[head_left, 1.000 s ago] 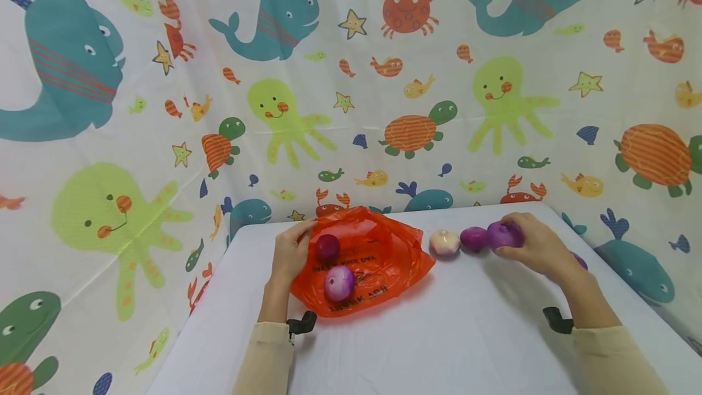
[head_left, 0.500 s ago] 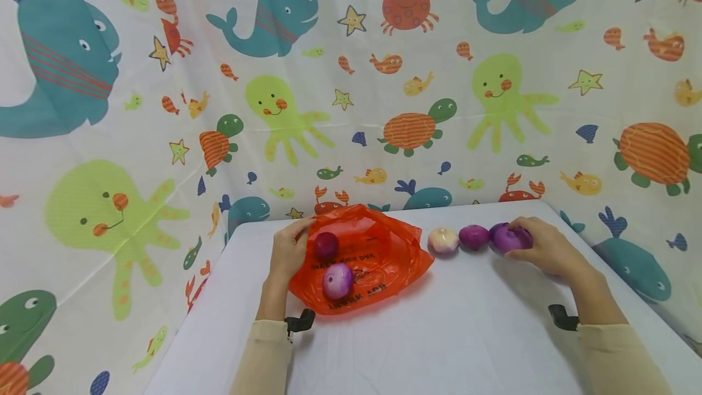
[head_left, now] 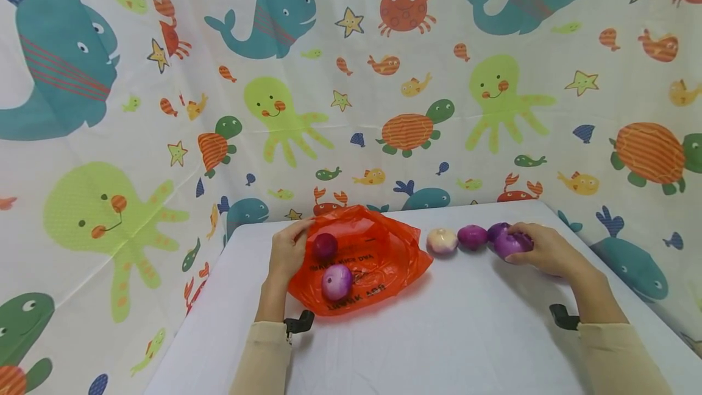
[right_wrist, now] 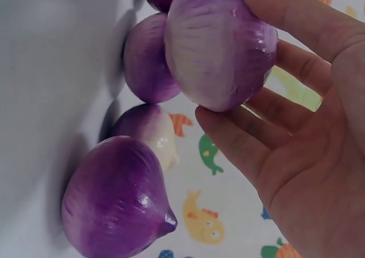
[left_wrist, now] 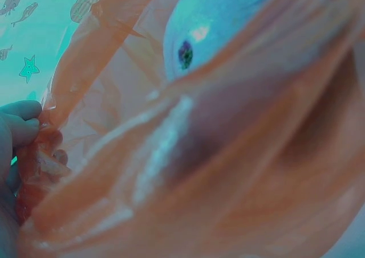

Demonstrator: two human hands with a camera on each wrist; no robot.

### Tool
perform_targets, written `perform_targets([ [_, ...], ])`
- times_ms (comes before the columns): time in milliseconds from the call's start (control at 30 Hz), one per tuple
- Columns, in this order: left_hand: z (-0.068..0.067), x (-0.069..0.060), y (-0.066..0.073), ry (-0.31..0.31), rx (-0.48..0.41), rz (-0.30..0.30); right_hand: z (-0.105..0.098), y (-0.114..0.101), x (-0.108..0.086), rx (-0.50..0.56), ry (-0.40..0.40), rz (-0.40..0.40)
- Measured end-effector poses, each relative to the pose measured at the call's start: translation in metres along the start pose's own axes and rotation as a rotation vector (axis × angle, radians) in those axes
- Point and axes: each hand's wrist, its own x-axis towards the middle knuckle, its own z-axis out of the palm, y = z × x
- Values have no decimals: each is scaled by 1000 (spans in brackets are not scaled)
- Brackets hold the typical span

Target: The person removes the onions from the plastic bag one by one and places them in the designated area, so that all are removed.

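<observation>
My left hand (head_left: 287, 252) pinches the left edge of a red plastic bag (head_left: 392, 261), which lies spread with its mouth facing me. On the bag are a dark red onion (head_left: 325, 247) and a paler purple onion (head_left: 337, 281). In the left wrist view, fingers (left_wrist: 23, 124) grip the crumpled film, and one onion (left_wrist: 211, 27) shows past it. My right hand (head_left: 543, 252) holds a purple onion (head_left: 510, 249) between thumb and fingers; in the right wrist view this onion (right_wrist: 219, 47) has a pale streaked side. Another purple onion (head_left: 496, 231) sits just behind it.
A whitish onion (head_left: 442, 241) and a purple onion (head_left: 473, 237) stand in a row right of the bag. The right wrist view shows a pointed purple onion (right_wrist: 117, 201) and a purple-white onion (right_wrist: 148, 132) near the hand. A patterned curtain (head_left: 340, 139) backs the white table (head_left: 439, 334).
My right hand has shifted slightly right and toward me with the onion, uncovering another onion behind it. An onion right of the wrist is now mostly hidden. My left hand stays on the bag.
</observation>
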Motion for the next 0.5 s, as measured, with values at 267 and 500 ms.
perform_targets([
  [267, 0, 0, 0, -2, -5, 12, 1, 6, -1, -28, -19, 15],
  [500, 2, 0, -2, 8, -3, 23, 1, 6, -4, -43, -32, 32],
])
